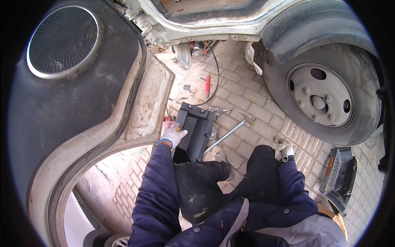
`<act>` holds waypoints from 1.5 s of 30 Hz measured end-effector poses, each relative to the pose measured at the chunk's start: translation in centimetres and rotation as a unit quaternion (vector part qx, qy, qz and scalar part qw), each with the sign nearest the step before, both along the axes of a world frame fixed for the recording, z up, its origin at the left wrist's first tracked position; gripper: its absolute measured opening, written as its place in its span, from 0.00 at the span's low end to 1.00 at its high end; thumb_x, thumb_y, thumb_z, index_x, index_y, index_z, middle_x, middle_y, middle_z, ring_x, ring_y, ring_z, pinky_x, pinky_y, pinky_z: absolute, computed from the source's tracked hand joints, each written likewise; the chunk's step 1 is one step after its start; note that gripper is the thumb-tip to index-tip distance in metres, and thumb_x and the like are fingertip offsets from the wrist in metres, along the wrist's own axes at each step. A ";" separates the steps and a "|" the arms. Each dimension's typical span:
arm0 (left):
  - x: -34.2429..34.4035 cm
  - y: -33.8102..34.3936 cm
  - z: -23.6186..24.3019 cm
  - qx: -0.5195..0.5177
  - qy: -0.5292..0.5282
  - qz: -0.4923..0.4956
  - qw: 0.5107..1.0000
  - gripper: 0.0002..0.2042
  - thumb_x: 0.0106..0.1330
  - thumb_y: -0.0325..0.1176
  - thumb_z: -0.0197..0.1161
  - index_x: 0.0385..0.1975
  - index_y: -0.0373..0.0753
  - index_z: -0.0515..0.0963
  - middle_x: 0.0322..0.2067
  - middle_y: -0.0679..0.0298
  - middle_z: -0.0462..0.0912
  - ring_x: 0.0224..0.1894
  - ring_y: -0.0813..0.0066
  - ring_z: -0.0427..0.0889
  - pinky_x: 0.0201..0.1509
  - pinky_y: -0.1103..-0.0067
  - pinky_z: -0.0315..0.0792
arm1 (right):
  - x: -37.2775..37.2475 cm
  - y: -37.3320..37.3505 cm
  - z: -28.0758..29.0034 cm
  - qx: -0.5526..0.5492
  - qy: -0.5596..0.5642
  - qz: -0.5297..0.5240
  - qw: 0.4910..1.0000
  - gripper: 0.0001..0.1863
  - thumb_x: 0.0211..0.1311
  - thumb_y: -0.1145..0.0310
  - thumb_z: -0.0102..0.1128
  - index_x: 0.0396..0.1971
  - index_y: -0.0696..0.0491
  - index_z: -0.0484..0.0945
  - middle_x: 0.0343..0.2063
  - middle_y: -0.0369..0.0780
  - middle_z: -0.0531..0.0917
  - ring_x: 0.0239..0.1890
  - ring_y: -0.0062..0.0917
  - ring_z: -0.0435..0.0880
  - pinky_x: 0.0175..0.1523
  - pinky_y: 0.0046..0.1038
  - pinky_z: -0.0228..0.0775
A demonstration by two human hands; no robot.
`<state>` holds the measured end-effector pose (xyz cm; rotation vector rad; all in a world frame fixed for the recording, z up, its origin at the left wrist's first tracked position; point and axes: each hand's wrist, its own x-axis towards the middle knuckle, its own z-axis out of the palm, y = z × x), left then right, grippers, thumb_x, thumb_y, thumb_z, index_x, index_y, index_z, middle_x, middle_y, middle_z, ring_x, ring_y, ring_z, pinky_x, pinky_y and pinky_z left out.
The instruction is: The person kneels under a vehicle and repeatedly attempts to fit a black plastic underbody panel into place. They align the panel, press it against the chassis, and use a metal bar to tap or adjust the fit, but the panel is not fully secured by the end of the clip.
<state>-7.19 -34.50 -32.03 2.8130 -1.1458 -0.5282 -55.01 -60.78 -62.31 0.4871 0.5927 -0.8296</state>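
Note:
My left hand (173, 136), in a pale glove, is closed on the left edge of a black plastic tray part (193, 133), with a small orange item by the fingers. My gloved right hand (284, 150), beside my right knee, is closed round a short metal tube-like tool with an open round end. Between my hands a long-handled steel hammer (224, 137) lies on the paving, partly beside the black part. Behind it are a metal air tool (219, 110), a red cylinder (207, 86) and a black hose (215, 74).
An open vehicle door (74, 111) with a round speaker grille fills the left. The white body sill (214, 31) spans the top, and a wheel (319, 103) stands at right. A black step part (337, 173) lies on the paving (255, 115) at lower right.

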 end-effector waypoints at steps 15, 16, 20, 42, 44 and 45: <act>-3.5 20.5 21.5 -0.801 0.096 0.040 0.589 0.24 0.81 0.41 0.59 0.64 0.27 0.75 0.62 0.53 0.81 0.66 0.62 0.77 0.72 0.62 0.70 | -5.5 2.6 3.0 -0.097 0.140 0.219 0.961 0.07 0.78 0.66 0.54 0.37 0.52 0.73 0.21 0.31 0.77 0.17 0.15 0.77 0.20 0.17 0.75; -3.4 19.9 21.7 -0.817 0.097 0.013 0.569 0.23 0.81 0.42 0.60 0.63 0.26 0.76 0.61 0.53 0.82 0.64 0.64 0.78 0.72 0.63 0.70 | -6.2 3.1 2.8 -0.103 0.148 0.249 0.952 0.08 0.78 0.65 0.54 0.35 0.51 0.72 0.20 0.31 0.76 0.16 0.15 0.77 0.19 0.17 0.75; -3.6 20.2 21.9 -0.819 0.037 -0.006 0.572 0.25 0.82 0.43 0.57 0.67 0.26 0.74 0.68 0.53 0.76 0.70 0.62 0.73 0.80 0.62 0.61 | -10.3 4.5 -2.0 -0.111 0.081 0.240 0.961 0.09 0.76 0.67 0.54 0.32 0.50 0.70 0.19 0.30 0.75 0.15 0.16 0.76 0.19 0.19 0.74; -0.8 16.6 22.0 -0.861 -0.230 0.103 0.442 0.41 0.80 0.65 0.48 0.76 0.31 0.63 0.74 0.50 0.67 0.69 0.59 0.74 0.76 0.67 0.70 | 20.5 3.2 28.8 -0.176 0.314 -0.471 0.805 0.28 0.81 0.51 0.40 0.38 0.63 0.79 0.30 0.46 0.83 0.39 0.36 0.83 0.57 0.42 0.78; -0.7 16.7 21.7 -0.883 -0.190 0.112 0.413 0.43 0.79 0.65 0.50 0.75 0.29 0.63 0.73 0.48 0.68 0.68 0.58 0.76 0.75 0.66 0.72 | 37.5 8.5 32.3 -0.081 0.200 -0.198 0.956 0.18 0.81 0.52 0.49 0.38 0.53 0.71 0.23 0.42 0.80 0.26 0.37 0.80 0.46 0.41 0.80; -0.5 16.9 21.5 -0.884 -0.185 0.104 0.416 0.43 0.79 0.65 0.50 0.75 0.27 0.62 0.73 0.48 0.69 0.67 0.57 0.77 0.74 0.66 0.73 | 43.1 11.4 32.2 -0.288 0.293 0.025 0.911 0.15 0.79 0.55 0.54 0.35 0.50 0.70 0.23 0.33 0.71 0.26 0.28 0.74 0.40 0.35 0.75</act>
